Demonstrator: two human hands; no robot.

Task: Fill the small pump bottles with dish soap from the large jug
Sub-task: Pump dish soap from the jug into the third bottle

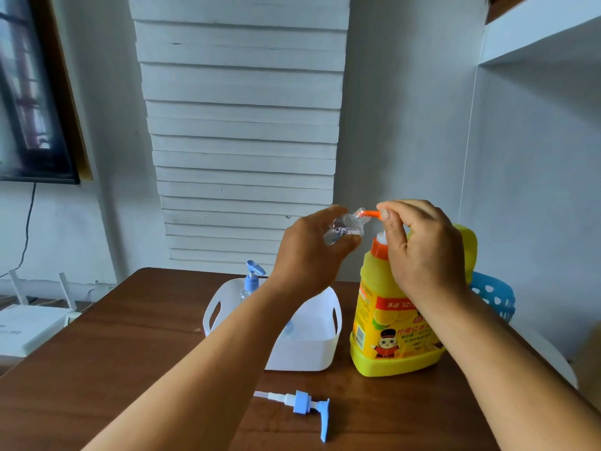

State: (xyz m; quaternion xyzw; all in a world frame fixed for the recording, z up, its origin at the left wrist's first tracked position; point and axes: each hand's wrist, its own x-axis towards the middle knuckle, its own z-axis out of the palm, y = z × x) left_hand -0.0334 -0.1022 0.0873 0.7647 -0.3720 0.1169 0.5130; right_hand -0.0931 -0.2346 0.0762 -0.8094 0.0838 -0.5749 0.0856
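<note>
The left hand grips a clear bottle, tilted, its mouth at the orange spout. The right hand curls over the pump atop the yellow jug. At 6 o'clock from the white bin lies a loose pump.

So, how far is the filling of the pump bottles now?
Done: one blue pump head lies unscrewed on the table. In hand: left hand tilts a clear bottle at the orange spout; right hand presses the jug's pump. Left: the capped bottle in the white basket.
</note>
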